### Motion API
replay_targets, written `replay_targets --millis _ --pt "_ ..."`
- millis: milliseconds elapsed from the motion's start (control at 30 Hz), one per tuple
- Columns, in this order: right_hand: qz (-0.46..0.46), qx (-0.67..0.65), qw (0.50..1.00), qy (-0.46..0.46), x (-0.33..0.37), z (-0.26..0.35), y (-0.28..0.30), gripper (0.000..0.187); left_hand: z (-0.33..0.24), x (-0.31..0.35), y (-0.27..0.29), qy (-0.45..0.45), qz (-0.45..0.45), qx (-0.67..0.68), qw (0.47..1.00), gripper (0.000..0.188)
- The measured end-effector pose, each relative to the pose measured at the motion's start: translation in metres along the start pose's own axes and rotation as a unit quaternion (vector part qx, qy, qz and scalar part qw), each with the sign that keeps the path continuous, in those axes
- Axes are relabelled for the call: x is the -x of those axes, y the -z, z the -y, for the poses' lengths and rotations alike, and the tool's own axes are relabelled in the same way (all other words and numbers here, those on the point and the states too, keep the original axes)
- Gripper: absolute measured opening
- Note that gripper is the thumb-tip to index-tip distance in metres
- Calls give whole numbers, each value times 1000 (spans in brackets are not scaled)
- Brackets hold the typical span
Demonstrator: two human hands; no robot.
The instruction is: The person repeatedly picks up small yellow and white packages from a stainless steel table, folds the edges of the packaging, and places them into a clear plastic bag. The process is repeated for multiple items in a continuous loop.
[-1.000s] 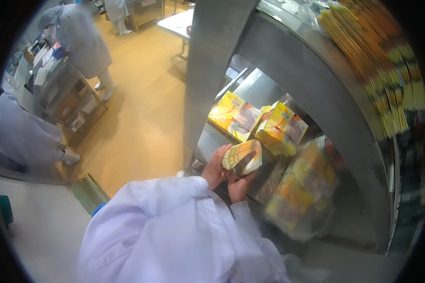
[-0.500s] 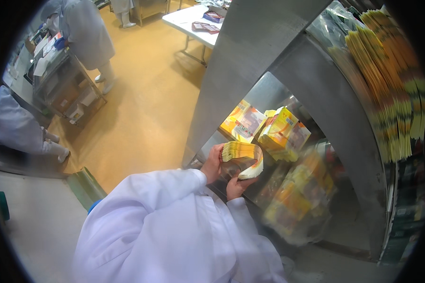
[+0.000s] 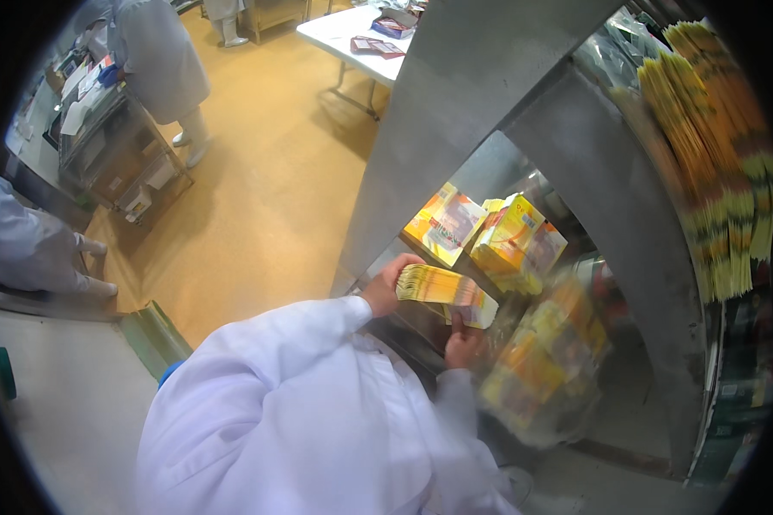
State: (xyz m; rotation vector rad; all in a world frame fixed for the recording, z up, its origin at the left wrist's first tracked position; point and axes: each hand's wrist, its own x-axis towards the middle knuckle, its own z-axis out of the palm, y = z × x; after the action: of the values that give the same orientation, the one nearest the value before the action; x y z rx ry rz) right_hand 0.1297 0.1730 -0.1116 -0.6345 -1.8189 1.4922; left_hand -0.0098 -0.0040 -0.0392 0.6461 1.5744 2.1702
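Observation:
A stack of flat yellow-and-orange packets is held between my two hands over a metal shelf. My left hand is closed round its left end. At the right end my right hand grips from below, its thumb up against the near side. The stack is only slightly curved, its edges fanned at the left. Just beyond it on the shelf lie a yellow packet pile and a second, thicker pile. To the right, a clear plastic bag holds more such packets.
A slanting steel panel rises beyond the shelf. Rows of upright packets fill the rack at right. A white table with small boxes stands far off. At far left, a co-worker in a white coat stands by a cart.
The stack was bent into a deep curve and is now nearly straight. My right hand has moved to the right and its thumb has come up; my left hand keeps its hold.

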Motion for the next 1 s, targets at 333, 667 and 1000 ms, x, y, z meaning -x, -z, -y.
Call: replay_targets --millis 333,667,1000 --pt "75 95 993 -1 -2 6 31 24 6 -13 19 5 101 -68 993 50" --pt "134 92 986 25 0 -8 19 20 14 1 21 4 78 -86 993 47" --pt "107 280 948 105 14 33 12 24 13 -3 33 88 164 6 982 53"
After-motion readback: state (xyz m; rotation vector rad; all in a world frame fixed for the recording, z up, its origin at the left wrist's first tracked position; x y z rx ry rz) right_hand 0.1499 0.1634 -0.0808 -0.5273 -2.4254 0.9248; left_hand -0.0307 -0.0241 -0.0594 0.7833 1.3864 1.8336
